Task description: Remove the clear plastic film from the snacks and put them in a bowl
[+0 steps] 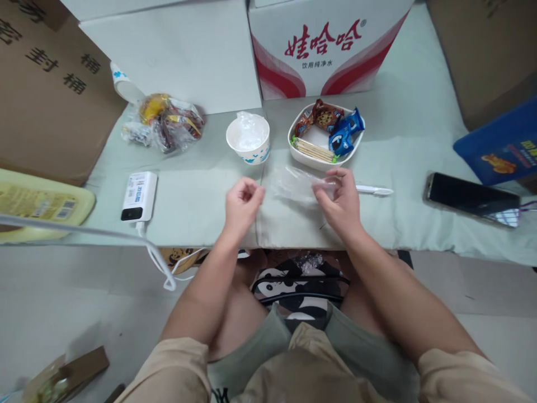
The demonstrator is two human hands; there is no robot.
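Note:
Over the table's front part, my right hand (342, 201) pinches a clear plastic wrapper (291, 186) that stretches out to its left, slightly blurred. My left hand (242, 204) is closed with its fingers curled, apart from the wrapper, and nothing shows in it. Beyond that hand stands a paper cup (251, 154) with crumpled clear plastic (250, 131) inside. Just behind the wrapper is a white bowl (308, 161) with brown snack packets (329, 116), blue snack packets (343, 137) and a bundle of thin sticks (314, 150). A white pen (375, 191) lies beside my right hand.
A bag of wrapped snacks (168, 123) and a tipped paper cup (125, 87) are at back left. A white power bank (140, 196) with a cable lies at left; a phone (472, 197) lies right. Boxes (327, 56) line the back, and a yellow bottle (46, 204) lies far left.

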